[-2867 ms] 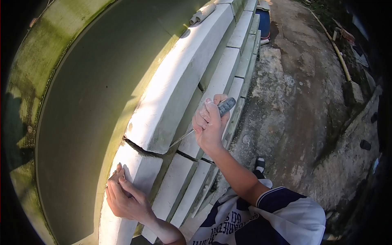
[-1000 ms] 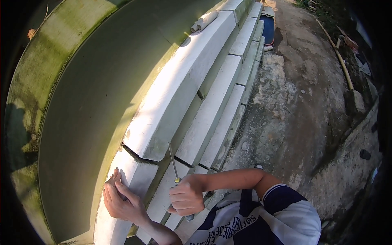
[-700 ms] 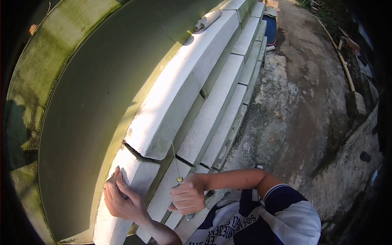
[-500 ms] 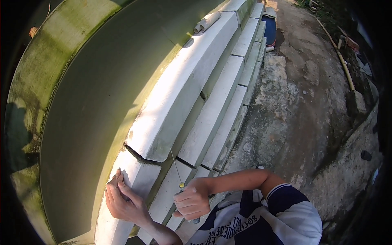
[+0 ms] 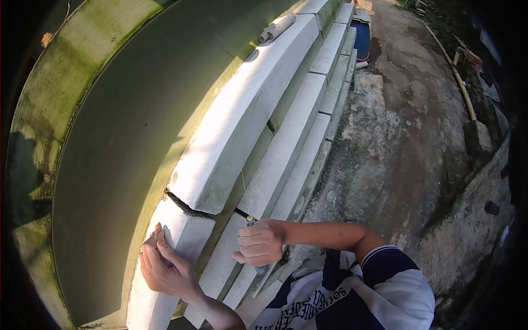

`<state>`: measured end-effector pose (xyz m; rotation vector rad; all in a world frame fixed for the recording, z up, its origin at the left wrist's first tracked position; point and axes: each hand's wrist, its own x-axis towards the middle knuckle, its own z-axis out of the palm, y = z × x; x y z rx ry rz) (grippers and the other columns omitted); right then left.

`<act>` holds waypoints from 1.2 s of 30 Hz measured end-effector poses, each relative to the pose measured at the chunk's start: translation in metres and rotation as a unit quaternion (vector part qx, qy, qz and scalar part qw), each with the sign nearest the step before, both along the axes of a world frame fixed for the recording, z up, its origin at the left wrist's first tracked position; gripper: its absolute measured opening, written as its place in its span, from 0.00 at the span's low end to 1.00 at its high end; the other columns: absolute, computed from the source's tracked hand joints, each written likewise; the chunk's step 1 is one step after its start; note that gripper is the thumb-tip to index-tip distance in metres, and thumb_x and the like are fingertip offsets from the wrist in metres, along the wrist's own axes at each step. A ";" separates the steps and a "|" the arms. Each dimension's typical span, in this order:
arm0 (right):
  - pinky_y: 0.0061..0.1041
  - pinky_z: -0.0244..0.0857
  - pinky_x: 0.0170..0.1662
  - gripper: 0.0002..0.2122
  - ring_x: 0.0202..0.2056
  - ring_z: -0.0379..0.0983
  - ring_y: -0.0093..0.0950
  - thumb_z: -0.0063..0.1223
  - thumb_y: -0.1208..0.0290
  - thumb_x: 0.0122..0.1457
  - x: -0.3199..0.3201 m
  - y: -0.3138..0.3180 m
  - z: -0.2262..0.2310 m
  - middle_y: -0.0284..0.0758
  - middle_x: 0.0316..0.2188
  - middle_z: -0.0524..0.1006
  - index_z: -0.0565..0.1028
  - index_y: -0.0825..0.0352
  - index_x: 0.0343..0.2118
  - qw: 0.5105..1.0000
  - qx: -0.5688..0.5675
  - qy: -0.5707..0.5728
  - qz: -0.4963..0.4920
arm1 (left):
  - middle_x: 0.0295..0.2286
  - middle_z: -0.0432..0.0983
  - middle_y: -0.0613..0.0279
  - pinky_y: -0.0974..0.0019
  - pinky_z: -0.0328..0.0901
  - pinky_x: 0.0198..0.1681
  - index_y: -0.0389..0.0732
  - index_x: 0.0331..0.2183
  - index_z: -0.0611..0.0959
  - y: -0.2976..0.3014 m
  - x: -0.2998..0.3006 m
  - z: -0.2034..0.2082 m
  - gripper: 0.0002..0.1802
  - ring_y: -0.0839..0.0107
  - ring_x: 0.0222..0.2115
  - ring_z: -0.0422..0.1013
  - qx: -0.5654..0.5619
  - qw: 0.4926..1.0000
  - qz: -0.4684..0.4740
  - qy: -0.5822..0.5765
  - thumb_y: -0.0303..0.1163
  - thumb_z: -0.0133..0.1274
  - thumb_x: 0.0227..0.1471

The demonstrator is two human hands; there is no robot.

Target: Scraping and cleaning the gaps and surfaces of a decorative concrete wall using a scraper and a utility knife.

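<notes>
My right hand (image 5: pixel 261 242) is closed in a fist around a screwdriver (image 5: pixel 251 220). Its long thin shaft points away from me, a yellow collar shows above my fist, and the dark handle end sticks out below. To the left, my left hand (image 5: pixel 169 270) rests at the near white block (image 5: pixel 193 234), thumb and fingers pinched together by its edge. What sits in that pinch, if anything, is too small to make out. A dark gap parts this block from the long white block (image 5: pixel 231 132) beyond it.
Murky water (image 5: pixel 118 143) lies left of the blocks, behind a mossy curved wall (image 5: pixel 41 104). Lower white steps (image 5: pixel 289 137) descend to a rough path (image 5: pixel 423 148). Two short pale pipes (image 5: pixel 278 28) lie on the top ledge. A blue barrel (image 5: pixel 361 39) stands farther off.
My right hand has risen slightly away from me, carrying the screwdriver, whose shaft now points more upright. My left hand has stayed almost still.
</notes>
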<state>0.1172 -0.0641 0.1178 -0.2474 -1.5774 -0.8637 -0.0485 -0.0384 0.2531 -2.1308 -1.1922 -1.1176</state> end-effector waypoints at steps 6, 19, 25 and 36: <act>0.26 0.64 0.33 0.17 0.23 0.73 0.29 0.65 0.82 0.47 -0.010 -0.012 -0.006 0.30 0.17 0.70 0.64 0.62 0.16 0.999 0.001 -0.031 -0.017 | 0.35 0.84 0.66 0.65 0.68 0.40 0.42 0.35 0.85 0.001 -0.004 -0.003 0.12 0.66 0.34 0.78 -0.017 1.000 0.011 -0.007 0.28 0.45 0.62; 0.26 0.55 0.35 0.15 0.22 0.69 0.25 0.63 0.80 0.50 -0.009 -0.007 -0.011 0.27 0.17 0.67 0.66 0.61 0.16 0.998 0.012 -0.018 -0.059 | 0.35 0.84 0.66 0.65 0.68 0.40 0.42 0.35 0.85 0.000 -0.004 -0.002 0.13 0.66 0.34 0.78 -0.009 1.000 0.007 -0.002 0.28 0.45 0.62; 0.26 0.53 0.33 0.16 0.23 0.69 0.25 0.63 0.80 0.50 -0.005 0.004 -0.013 0.27 0.16 0.65 0.64 0.60 0.16 0.998 0.030 -0.013 -0.057 | 0.35 0.84 0.66 0.65 0.68 0.40 0.41 0.35 0.85 -0.001 -0.003 -0.001 0.12 0.66 0.34 0.78 -0.022 1.000 0.002 -0.016 0.28 0.45 0.61; 0.25 0.52 0.32 0.17 0.23 0.70 0.27 0.66 0.80 0.50 -0.011 -0.005 -0.014 0.28 0.17 0.67 0.65 0.61 0.16 0.999 0.002 -0.020 -0.043 | 0.36 0.84 0.66 0.64 0.69 0.40 0.41 0.35 0.84 0.000 -0.001 -0.001 0.11 0.66 0.34 0.78 -0.013 1.000 -0.008 -0.007 0.28 0.46 0.62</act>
